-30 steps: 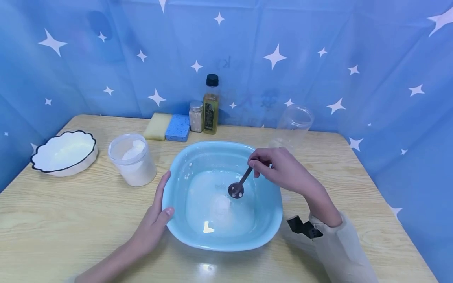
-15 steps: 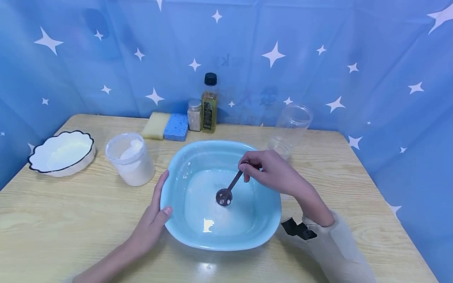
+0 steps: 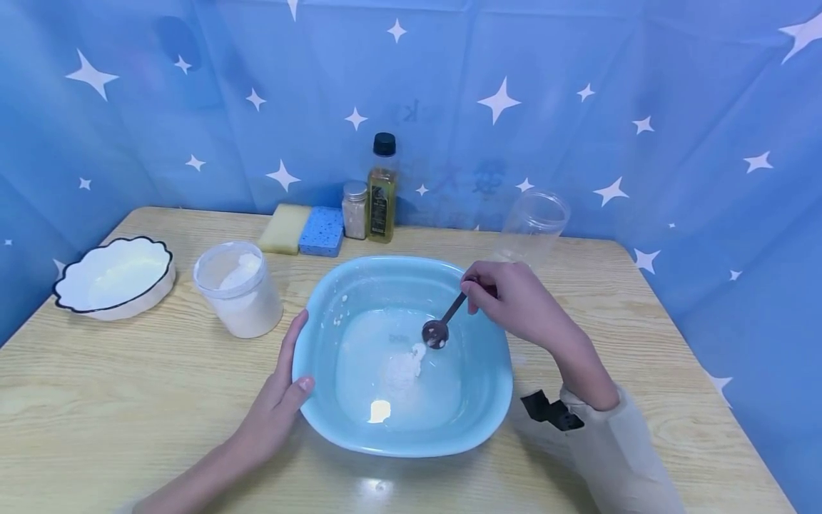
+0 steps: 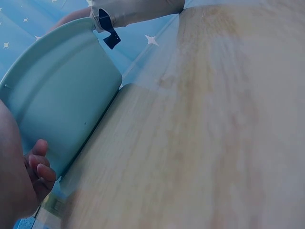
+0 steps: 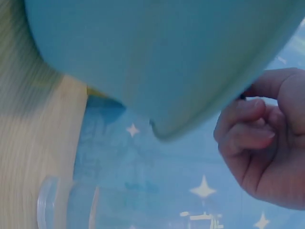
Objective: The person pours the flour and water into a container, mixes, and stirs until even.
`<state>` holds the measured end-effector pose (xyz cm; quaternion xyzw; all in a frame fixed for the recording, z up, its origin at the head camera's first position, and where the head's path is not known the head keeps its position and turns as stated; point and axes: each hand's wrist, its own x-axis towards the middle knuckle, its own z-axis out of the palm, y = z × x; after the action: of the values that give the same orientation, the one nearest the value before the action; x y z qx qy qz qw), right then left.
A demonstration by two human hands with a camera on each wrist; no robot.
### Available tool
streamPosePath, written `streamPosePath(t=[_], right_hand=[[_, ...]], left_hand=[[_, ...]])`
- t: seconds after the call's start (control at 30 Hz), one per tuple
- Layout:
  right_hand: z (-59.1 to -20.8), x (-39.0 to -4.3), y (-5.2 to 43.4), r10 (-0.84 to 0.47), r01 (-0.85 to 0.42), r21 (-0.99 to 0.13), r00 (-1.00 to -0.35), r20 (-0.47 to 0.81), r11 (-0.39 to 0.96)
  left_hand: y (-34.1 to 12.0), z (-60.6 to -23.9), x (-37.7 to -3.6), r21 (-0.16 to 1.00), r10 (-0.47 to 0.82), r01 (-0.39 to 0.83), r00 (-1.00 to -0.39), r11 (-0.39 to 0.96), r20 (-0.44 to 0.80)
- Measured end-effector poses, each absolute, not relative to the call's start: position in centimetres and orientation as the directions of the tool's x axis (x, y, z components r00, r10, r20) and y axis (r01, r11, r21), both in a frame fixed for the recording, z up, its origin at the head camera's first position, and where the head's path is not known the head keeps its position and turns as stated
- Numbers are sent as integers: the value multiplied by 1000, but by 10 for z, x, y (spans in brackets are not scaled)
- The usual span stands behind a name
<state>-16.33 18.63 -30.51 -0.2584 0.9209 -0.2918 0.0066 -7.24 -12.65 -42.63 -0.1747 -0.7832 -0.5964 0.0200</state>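
Note:
A light blue basin (image 3: 488, 410) stands on the table with clear liquid and a heap of white powder (image 3: 402, 371) inside. My left hand (image 3: 275, 403) holds its left side, thumb at the rim and index finger along the outer wall; in the left wrist view the other fingers (image 4: 42, 167) are bent beside the wall. My right hand (image 3: 514, 300) pinches the handle of a dark brown spoon (image 3: 435, 334) over the basin. White bits cling to the spoon's bowl, close by the powder. In the right wrist view the basin hides most of the spoon.
On the left stand a jar of white powder (image 3: 247, 303) and a white scalloped dish (image 3: 128, 307). Behind the basin are yellow (image 3: 285, 230) and blue (image 3: 322, 232) sponges, a small shaker jar (image 3: 355, 214) and an oil bottle (image 3: 382, 203). A clear empty container (image 3: 533, 225) stands back right.
The spoon moved left and toward me over the powder, then back right and away. White powder now trails from the heap toward the spoon. The left hand stays on the basin.

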Motion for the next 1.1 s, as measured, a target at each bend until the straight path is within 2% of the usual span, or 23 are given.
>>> streamPosePath(t=[0.2, 0.3, 0.47, 0.57, 0.7, 0.8, 0.93, 1.1], right_hand=[[-302, -165, 195, -526, -471, -507, -849, 40, 722], [-302, -165, 198, -594, -479, -551, -803, -40, 684], [-305, -165, 197, -706, -470, -642, -689, -162, 606], [-305, -165, 197, -711, -419, -698, -679, -184, 580], [-303, -167, 200, -658, -369, -752, -744, -114, 547], [-300, -166, 202, -632, -406, -752, -775, -18, 519], [-297, -165, 203, -622, -492, -703, -778, 90, 514], [-298, -165, 204, -615, -558, -612, -776, 143, 561]], left_hand=[[-126, -426, -72, 925, 248, 298, -939, 236, 239], [-126, -426, -73, 924, 248, 297, -939, 240, 237], [-125, -426, -73, 925, 249, 299, -938, 233, 241], [-125, -426, -74, 928, 251, 302, -936, 220, 245], [-124, -425, -74, 929, 257, 301, -935, 216, 244], [-124, -425, -75, 926, 257, 304, -935, 225, 245], [-124, -424, -75, 925, 257, 301, -936, 232, 240], [-126, -424, -73, 934, 251, 282, -942, 222, 224]])
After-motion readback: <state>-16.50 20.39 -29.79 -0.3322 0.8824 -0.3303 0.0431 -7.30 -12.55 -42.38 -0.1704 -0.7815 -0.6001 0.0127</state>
